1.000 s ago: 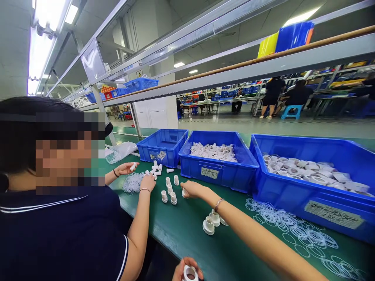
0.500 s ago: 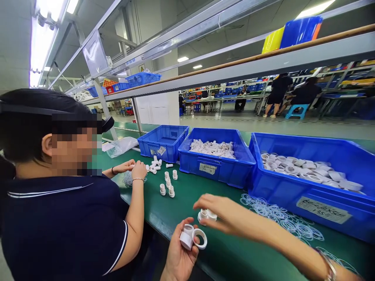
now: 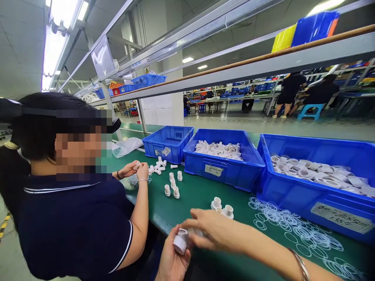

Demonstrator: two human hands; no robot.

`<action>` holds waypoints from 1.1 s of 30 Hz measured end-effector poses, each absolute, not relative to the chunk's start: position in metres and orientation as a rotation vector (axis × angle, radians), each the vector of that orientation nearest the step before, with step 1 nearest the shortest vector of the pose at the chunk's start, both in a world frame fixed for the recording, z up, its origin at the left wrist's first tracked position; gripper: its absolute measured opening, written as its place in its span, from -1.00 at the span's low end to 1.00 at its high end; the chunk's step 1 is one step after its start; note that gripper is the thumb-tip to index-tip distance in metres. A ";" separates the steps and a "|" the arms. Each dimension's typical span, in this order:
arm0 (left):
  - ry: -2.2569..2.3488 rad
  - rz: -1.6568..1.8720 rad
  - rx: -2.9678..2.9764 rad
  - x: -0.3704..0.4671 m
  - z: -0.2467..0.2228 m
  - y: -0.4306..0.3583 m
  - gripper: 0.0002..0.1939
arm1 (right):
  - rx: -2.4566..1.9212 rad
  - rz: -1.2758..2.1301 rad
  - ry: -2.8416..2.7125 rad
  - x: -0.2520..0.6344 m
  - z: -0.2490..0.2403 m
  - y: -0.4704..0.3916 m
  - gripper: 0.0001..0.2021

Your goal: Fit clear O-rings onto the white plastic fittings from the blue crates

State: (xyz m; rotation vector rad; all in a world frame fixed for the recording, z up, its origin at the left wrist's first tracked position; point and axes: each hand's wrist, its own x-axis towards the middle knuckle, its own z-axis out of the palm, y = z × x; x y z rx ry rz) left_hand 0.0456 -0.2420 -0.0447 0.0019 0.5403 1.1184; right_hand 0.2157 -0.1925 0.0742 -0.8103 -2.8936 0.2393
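Observation:
My left hand (image 3: 175, 255) is closed around a white plastic pipe fitting (image 3: 179, 245), low in the middle of the head view. Against it reaches my right hand (image 3: 215, 230), fingers bent and a little blurred, gripping a whitish ring-like fitting that they mostly cover. Just beyond my right hand, several flanged white fittings (image 3: 216, 203) stand upright on the green table (image 3: 193, 195). To their right lies a loose spread of thin clear rings (image 3: 293, 218).
A co-worker (image 3: 84, 218) sits close on my left, holding a small white part; upright and loose white fittings (image 3: 171, 177) lie near those hands. Along the back stand three blue bins (image 3: 224, 177), two holding white parts. A shelf rail (image 3: 234, 64) crosses above.
My right hand has moved from the standing fittings down to my left hand and taken hold of the ring-like fitting there. The standing fittings are uncovered now. The view has shifted slightly.

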 end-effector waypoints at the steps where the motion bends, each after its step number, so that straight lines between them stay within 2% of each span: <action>1: 0.563 1.153 -0.035 0.041 -0.044 -0.242 -0.76 | -0.831 0.334 -2.798 0.216 0.079 -0.181 -0.80; 6: 0.580 1.231 -0.111 0.032 -0.041 -0.243 -0.71 | -1.037 0.373 -2.431 0.202 0.062 -0.103 -0.84; 14: 0.671 1.284 0.057 0.033 -0.047 -0.244 -0.82 | -1.102 0.206 -2.694 0.160 0.010 -0.056 -0.90; 22: 0.625 1.319 0.285 0.026 -0.038 -0.246 -0.56 | -1.121 0.057 -2.828 0.212 0.013 -0.076 -0.86; 28: 0.587 1.284 0.297 0.043 -0.040 -0.245 -0.52 | -1.181 0.020 -2.769 0.255 0.042 -0.128 -0.90; 33: 0.576 1.249 0.186 0.063 -0.039 -0.239 -0.53 | -0.842 0.394 -2.691 0.231 0.058 -0.175 -0.91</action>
